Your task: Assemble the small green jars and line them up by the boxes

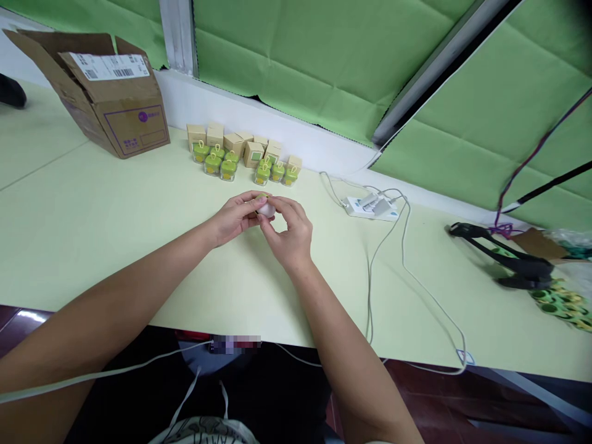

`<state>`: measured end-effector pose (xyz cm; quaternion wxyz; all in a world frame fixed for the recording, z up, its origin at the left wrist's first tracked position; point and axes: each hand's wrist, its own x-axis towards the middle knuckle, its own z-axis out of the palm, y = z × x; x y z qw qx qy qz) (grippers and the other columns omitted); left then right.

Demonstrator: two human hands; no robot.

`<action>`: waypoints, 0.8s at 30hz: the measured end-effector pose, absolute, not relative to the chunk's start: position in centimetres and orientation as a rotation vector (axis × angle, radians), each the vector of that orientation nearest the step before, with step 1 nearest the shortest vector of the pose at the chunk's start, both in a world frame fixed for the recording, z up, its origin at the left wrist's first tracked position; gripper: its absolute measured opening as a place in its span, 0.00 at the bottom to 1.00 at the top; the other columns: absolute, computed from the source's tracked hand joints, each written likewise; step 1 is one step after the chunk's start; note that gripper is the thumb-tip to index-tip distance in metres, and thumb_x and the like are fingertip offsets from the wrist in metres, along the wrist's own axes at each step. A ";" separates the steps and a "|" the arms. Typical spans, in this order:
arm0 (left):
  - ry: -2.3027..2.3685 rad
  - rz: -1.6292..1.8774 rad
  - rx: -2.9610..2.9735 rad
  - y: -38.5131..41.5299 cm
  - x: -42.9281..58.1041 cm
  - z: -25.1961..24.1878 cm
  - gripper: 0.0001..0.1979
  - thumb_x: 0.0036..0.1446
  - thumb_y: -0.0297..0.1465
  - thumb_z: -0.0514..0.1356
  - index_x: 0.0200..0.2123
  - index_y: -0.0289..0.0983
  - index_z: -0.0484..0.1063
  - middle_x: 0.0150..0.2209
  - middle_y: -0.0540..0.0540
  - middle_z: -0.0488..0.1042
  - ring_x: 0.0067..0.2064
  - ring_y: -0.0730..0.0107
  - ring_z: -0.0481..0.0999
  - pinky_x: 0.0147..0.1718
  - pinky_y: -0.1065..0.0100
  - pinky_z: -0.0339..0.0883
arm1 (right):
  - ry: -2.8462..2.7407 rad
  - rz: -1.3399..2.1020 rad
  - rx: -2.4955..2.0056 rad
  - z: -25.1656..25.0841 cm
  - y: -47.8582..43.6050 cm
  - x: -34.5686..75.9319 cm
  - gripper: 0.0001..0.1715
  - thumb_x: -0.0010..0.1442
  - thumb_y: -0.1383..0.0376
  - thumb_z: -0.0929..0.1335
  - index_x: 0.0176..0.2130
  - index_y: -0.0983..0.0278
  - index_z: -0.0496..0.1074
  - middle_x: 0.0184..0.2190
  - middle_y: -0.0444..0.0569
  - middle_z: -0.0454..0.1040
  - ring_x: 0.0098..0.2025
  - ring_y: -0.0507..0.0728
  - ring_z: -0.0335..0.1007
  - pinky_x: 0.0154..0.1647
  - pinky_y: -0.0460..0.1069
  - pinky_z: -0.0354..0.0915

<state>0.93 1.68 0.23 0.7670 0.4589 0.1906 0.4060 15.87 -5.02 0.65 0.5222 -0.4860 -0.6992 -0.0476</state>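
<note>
A small rounded white thing with a yellow-green part (265, 208) is between my two hands, above the table; the fingers cover much of it, so its exact kind does not show. My left hand (235, 217) grips it from the left, with the thumb on top. From the right, my right hand (291, 231) pinches it between thumb and fingers. Just beyond stand several small clear jars with green lids (228, 168), each with a loop on top and something yellow inside. Behind these jars sit several small cardboard boxes (254, 154), some with a green label.
An opened cardboard carton (132, 123) stands at the back left. Right of the hands lies a white power strip (372, 208), its cables (403, 246) trailing over the front edge. Farther right are a black stand-like object (509, 256) and green patterned items (562, 302).
</note>
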 end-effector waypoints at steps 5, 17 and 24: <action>0.397 0.875 0.977 1.3 1.2 0.6 0.16 0.61 0.42 0.68 0.44 0.36 0.79 0.41 0.43 0.81 0.41 0.66 0.82 0.46 0.65 0.77 | -1.660 -0.179 -1.128 0.7 -5.0 15.8 0.15 0.65 0.62 0.70 0.51 0.57 0.77 0.48 0.54 0.79 0.51 0.61 0.76 0.53 0.59 0.76; 0.423 0.858 0.927 1.5 1.4 0.3 0.17 0.65 0.44 0.64 0.41 0.35 0.78 0.40 0.43 0.82 0.39 0.66 0.83 0.48 0.63 0.78 | -1.625 -0.127 -1.152 0.6 -4.9 15.8 0.15 0.64 0.61 0.71 0.51 0.58 0.77 0.47 0.55 0.78 0.49 0.60 0.77 0.52 0.58 0.77; 0.423 0.827 0.909 1.5 1.4 0.2 0.16 0.70 0.41 0.59 0.42 0.33 0.79 0.40 0.42 0.83 0.42 0.64 0.84 0.51 0.63 0.76 | -1.586 -0.135 -1.119 0.3 -4.7 16.0 0.15 0.64 0.60 0.71 0.51 0.57 0.78 0.45 0.53 0.79 0.45 0.59 0.78 0.47 0.57 0.78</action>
